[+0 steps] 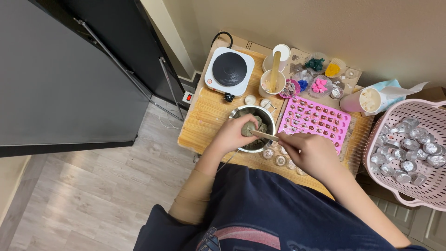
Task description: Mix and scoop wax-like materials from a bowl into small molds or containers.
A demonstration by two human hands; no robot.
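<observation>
Left hand [231, 135]: closed around a grey-green lump [247, 128], held over the metal bowl [241, 113].
Right hand [310, 152]: closed on a wooden stick [265, 135], tip pressed against the lump.
Lump: above the bowl's middle, between both hands, touching the stick.
Bowl: stood on the wooden tabletop [206, 121], just left of the pink silicone mould [316, 120]; more greyish pieces inside.
Step in hand: judged to be scraping or breaking bits off the lump into the bowl.
Progress: seemingly early; lump looked largely whole.
Next move calls for: firm hold with the left, short controlled strokes of the stick, kept over the bowl so crumbs fall inside.
Risk: stick slipping toward the left fingers, or bits scattering onto the small foil cups [278, 157] by the bowl.
Nearby: white hotplate [229, 70] at the tabletop's far corner, small dishes of coloured pieces [319, 85] behind the mould, pink basket [434, 111] of foil cups at right.
</observation>
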